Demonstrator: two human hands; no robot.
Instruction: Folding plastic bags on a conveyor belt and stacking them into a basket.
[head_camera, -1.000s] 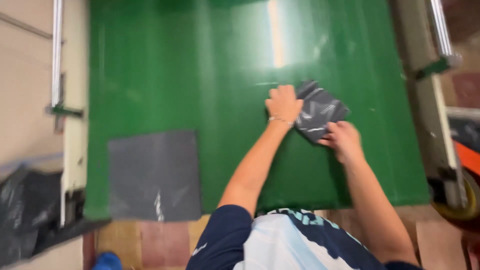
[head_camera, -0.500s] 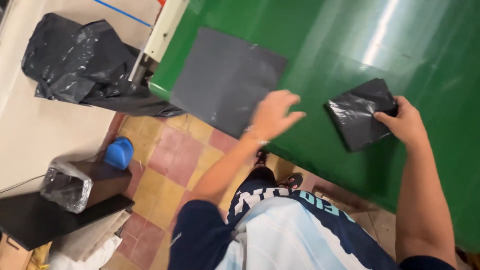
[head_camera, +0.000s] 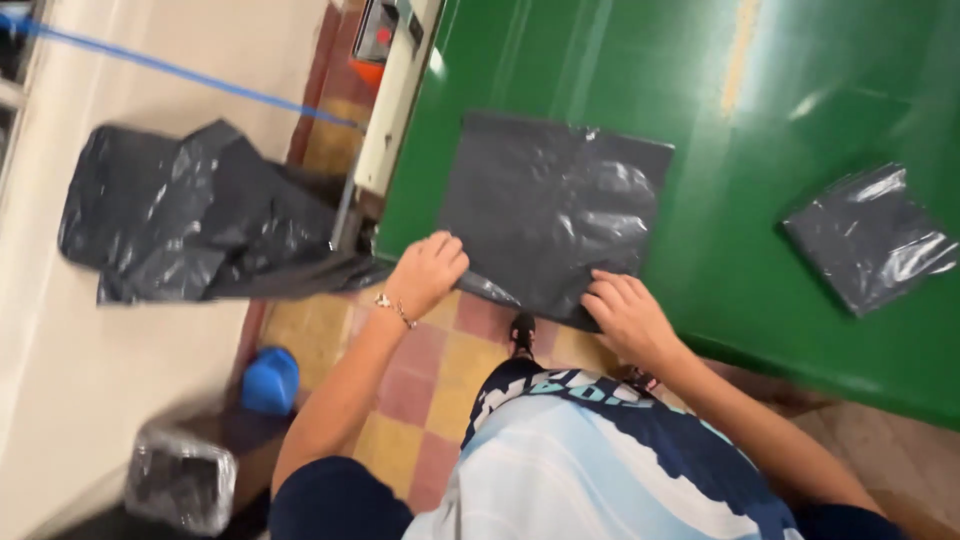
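- My left hand (head_camera: 428, 272) pinches the near left corner of the flat grey plastic bag (head_camera: 555, 205), fingers curled shut on that corner where it hangs just past the edge of the green bench (head_camera: 720, 130).
- My right hand (head_camera: 622, 312) lies on the bag's near right edge, fingers bent and pressing; whether they grip the film or only pin it, I cannot tell.
- To do this well, I judge both hands should hold the near edge evenly, so the thin film stays taut and does not bunch or slide.
- The bag lies flat at the bench's near left part, roughly square, its slightly longer side running away from me, tilted a little rightward.
- A folded grey bag (head_camera: 868, 238) sits well apart to the right.
- A heap of loose black bags (head_camera: 190, 225) lies on the floor to the left.
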